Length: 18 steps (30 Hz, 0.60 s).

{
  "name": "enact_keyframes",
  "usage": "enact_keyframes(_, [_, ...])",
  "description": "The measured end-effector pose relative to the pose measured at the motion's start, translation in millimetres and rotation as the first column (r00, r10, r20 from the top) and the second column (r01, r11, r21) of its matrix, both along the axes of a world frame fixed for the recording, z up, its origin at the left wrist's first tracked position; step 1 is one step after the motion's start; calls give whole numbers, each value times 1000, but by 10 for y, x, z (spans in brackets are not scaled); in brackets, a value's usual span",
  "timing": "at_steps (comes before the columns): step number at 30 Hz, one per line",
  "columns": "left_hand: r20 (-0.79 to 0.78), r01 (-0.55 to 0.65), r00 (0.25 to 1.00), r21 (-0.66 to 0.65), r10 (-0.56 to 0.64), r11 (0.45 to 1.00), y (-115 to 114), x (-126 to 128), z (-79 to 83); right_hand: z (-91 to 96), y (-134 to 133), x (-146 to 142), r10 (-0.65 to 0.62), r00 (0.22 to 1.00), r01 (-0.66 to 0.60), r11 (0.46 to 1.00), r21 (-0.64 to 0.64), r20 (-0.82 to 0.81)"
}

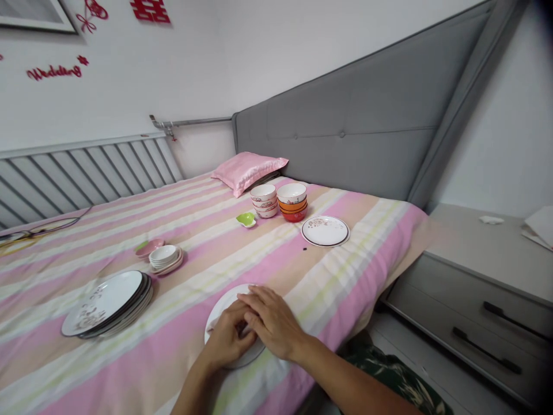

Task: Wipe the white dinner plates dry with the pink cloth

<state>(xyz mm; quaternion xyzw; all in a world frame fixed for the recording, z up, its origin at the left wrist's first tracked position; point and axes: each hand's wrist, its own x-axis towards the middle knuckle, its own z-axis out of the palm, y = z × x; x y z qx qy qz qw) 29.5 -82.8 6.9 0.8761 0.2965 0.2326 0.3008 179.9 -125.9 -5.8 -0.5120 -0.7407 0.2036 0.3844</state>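
Note:
Both hands are over a white plate [224, 300] near the bed's front edge. My left hand [228, 334] is curled on the plate, its fingertips partly covered. Something small and pale pinkish shows beside its knuckles; whether it is cloth or the plate's pattern, I cannot tell. Across the left fingers lies my right hand [272, 323], with its fingers stretched out. To the left is a leaning stack of plates [110, 294], the top one white with a floral print and dark rim. Another white floral plate [326, 230] lies flat farther back on the right.
Stacked bowls [263, 199] and orange-red bowls [294, 210] stand beyond, beside a green leaf-shaped dish [246, 219]. Small white dishes [164, 255] and a pink dish [151, 248] sit left. A pink pillow [248, 170] rests by the headboard [345, 115]; a nightstand [484, 253] is right.

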Motion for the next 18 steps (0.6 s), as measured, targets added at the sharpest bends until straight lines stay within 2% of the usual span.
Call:
enact_keyframes(4, [117, -5, 993, -19, 8, 1000, 72, -87, 13, -57, 8, 23, 124, 992, -124, 989, -84, 4])
enact_keyframes(6, [172, -89, 981, -25, 92, 996, 141, -175, 7, -94, 17, 37, 140, 990, -138, 988, -67, 27])
enact_keyframes(7, [194, -178, 964, -32, 180, 984, 180, -226, -4, -113, 22, 41, 142, 989, -140, 989, -55, 42])
enact_keyframes(9, [235, -414, 880, -45, 412, 909, 259, -328, -37, -145, 29, 37, 127, 990, -125, 992, -34, 62])
enact_keyframes(11, [255, -648, 716, -104, 650, 755, 329, -416, -76, -161, 35, 21, 91, 994, -90, 996, -26, 54])
enact_keyframes(12, [212, -737, 632, -136, 746, 663, 357, -450, -93, -162, 38, 11, 73, 996, -72, 997, -31, 42])
enact_keyframes(13, [137, -792, 575, -151, 806, 591, 380, -475, -108, -160, 40, 1, 54, 998, -52, 998, -40, 28])
enact_keyframes(14, [60, -825, 542, -153, 838, 544, 397, -492, -122, -155, 43, -8, 32, 999, -32, 998, -50, 13])
enact_keyframes(15, [-8, -839, 531, -146, 847, 525, 410, -501, -135, -151, 46, -15, 9, 1000, -9, 998, -59, 0])
enact_keyframes(18, [-65, -825, 561, -128, 825, 550, 423, -493, -176, -147, 60, -20, -69, 997, 66, 995, -70, -30])
